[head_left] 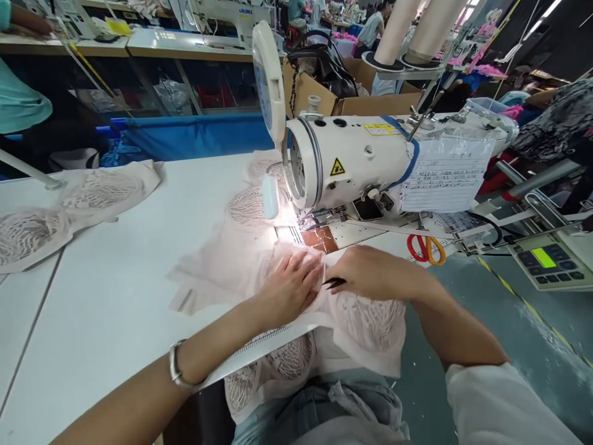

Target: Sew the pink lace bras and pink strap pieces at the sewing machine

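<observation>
A pale pink lace bra (370,321) lies at the front of the sewing machine and hangs over the table edge. My left hand (294,278) is flat on its fabric just before the lit needle area, fingers stretched out. My right hand (365,272) is closed at the fabric's edge, and a small black pointed tool (334,282) sticks out from it; its other end is hidden. The white sewing machine (352,161) has a narrow pale strip (393,228) running in from the right. The needle point is lost in glare.
Another pink bra (102,188) lies at the table's left, and one more (290,358) hangs over my lap. Scissors with red and orange handles (426,248) lie right of the machine, by a control panel (549,259). Behind stands a cardboard box (315,89). A co-worker's sleeve (21,99) shows far left.
</observation>
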{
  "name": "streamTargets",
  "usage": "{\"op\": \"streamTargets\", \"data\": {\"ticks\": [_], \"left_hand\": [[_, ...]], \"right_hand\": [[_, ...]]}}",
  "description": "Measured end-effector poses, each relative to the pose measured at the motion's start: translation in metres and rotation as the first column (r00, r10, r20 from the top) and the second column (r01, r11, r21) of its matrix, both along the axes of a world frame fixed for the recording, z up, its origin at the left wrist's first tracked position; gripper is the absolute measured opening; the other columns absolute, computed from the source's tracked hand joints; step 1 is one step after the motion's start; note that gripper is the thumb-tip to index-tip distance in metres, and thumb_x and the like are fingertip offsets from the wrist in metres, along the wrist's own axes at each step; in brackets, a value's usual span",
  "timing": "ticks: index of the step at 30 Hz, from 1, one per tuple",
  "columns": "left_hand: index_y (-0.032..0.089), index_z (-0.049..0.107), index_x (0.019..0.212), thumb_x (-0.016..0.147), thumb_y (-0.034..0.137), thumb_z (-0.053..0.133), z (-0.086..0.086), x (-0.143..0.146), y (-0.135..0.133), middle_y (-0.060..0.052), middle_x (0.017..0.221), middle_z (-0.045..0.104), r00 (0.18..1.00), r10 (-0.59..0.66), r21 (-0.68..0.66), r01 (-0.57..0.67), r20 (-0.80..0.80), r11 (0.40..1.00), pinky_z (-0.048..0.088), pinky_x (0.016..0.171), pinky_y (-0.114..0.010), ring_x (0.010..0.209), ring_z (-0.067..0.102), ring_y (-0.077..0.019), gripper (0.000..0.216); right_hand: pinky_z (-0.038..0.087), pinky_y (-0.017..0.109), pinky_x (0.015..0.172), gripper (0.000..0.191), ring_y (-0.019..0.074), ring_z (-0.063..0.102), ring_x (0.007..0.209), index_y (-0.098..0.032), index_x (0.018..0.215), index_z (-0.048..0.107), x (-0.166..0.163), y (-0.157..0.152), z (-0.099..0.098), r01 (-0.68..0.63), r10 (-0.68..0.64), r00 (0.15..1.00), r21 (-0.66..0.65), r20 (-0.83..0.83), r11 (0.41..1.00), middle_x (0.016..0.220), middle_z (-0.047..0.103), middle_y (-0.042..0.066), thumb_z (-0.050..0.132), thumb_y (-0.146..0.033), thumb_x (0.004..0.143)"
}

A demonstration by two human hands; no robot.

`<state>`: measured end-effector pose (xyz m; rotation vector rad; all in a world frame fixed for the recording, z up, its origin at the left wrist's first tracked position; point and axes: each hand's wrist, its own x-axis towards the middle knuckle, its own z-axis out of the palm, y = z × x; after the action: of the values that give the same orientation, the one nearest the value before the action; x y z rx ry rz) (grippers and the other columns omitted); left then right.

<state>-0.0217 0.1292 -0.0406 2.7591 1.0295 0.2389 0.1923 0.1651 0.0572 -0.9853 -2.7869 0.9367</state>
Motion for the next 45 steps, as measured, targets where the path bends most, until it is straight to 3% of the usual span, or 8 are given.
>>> {"op": "streamTargets", "data": {"ticks": [6,9,13,18,29,33,38,45], "left_hand": [[0.019,0.048,0.146,0.095,0.040,0.054,0.002,0.000,0.037,-0.019,0.157,0.038,0.998,-0.046,-0.059,0.048,0.034,0.997,0.030,0.115,-0.066,0.150,0.026,-0.0406,0.056],[0.016,0.053,0.139,0.101,0.030,0.040,-0.001,-0.007,0.044,-0.015,0.145,0.056,0.988,-0.039,-0.080,0.051,0.150,0.995,0.039,0.115,-0.055,0.143,0.043,-0.0302,0.042],[0.018,0.055,0.129,0.096,0.010,0.032,-0.010,-0.010,0.042,-0.010,0.131,0.065,0.944,0.103,-0.109,-0.072,0.313,0.991,0.055,0.101,-0.041,0.120,0.063,-0.0195,0.041],[0.006,0.053,0.128,0.097,0.020,0.042,-0.017,-0.006,0.038,-0.022,0.131,0.059,0.938,0.215,0.101,-0.250,0.272,0.963,0.052,0.102,-0.048,0.125,0.055,-0.0308,0.036],[0.001,0.065,0.107,0.099,0.029,0.040,-0.001,0.001,0.029,-0.020,0.100,0.067,0.983,0.184,0.271,-0.177,-0.002,0.946,0.052,0.095,-0.047,0.104,0.061,-0.0322,0.038],[-0.004,0.058,0.123,0.101,0.032,0.036,-0.004,0.000,0.029,-0.025,0.118,0.066,0.980,0.197,0.296,-0.195,0.024,0.935,0.054,0.090,-0.044,0.106,0.061,-0.0316,0.048],[-0.006,0.058,0.126,0.103,0.034,0.034,-0.005,-0.001,0.028,-0.025,0.126,0.066,0.984,0.175,0.351,-0.152,-0.034,0.924,0.050,0.096,-0.042,0.115,0.058,-0.0316,0.052],[0.001,0.063,0.116,0.099,0.032,0.042,0.000,-0.002,0.032,-0.024,0.127,0.064,0.985,0.171,0.252,-0.163,-0.011,0.954,0.051,0.087,-0.044,0.100,0.059,-0.0306,0.041]], "right_hand": [[0.027,0.030,0.063,0.021,0.0175,0.053,0.071,-0.018,0.085,0.066,-0.003,0.036,-0.037,0.264,-0.326,0.930,0.310,0.168,0.913,0.086,0.065,0.006,0.051,-0.004,0.089],[0.034,0.029,0.067,0.014,0.0194,0.060,0.084,-0.020,0.104,0.063,-0.021,0.048,-0.074,0.463,-0.481,0.877,0.261,0.008,0.847,0.108,0.066,0.007,0.056,-0.017,0.092],[0.039,0.028,0.069,0.005,0.0201,0.063,0.086,-0.022,0.094,0.064,-0.036,0.055,-0.101,0.601,-0.595,0.798,0.177,-0.091,0.779,0.097,0.071,0.004,0.062,-0.021,0.089],[0.044,0.030,0.075,0.016,0.0220,0.066,0.089,-0.020,0.102,0.064,-0.037,0.054,-0.105,0.672,-0.655,0.740,0.185,-0.153,0.717,0.098,0.073,0.006,0.064,-0.029,0.089],[0.039,0.027,0.070,0.015,0.0177,0.060,0.079,-0.021,0.083,0.060,-0.035,0.046,-0.100,0.651,-0.622,0.756,0.136,-0.204,0.747,0.087,0.069,0.002,0.067,-0.034,0.087],[0.035,0.025,0.063,0.015,0.0168,0.057,0.067,-0.023,0.088,0.063,-0.034,0.044,-0.099,0.661,-0.646,0.748,0.086,-0.149,0.745,0.073,0.066,-0.002,0.067,-0.038,0.086],[0.036,0.025,0.065,0.020,0.0162,0.056,0.070,-0.021,0.073,0.056,-0.033,0.043,-0.103,0.630,-0.568,0.767,0.186,-0.299,0.754,0.076,0.065,0.002,0.058,-0.030,0.091],[0.035,0.026,0.059,0.013,0.0167,0.060,0.061,-0.017,0.093,0.059,-0.036,0.038,-0.120,0.510,-0.451,0.860,0.428,-0.238,0.746,0.070,0.067,0.003,0.046,-0.017,0.095]]}}
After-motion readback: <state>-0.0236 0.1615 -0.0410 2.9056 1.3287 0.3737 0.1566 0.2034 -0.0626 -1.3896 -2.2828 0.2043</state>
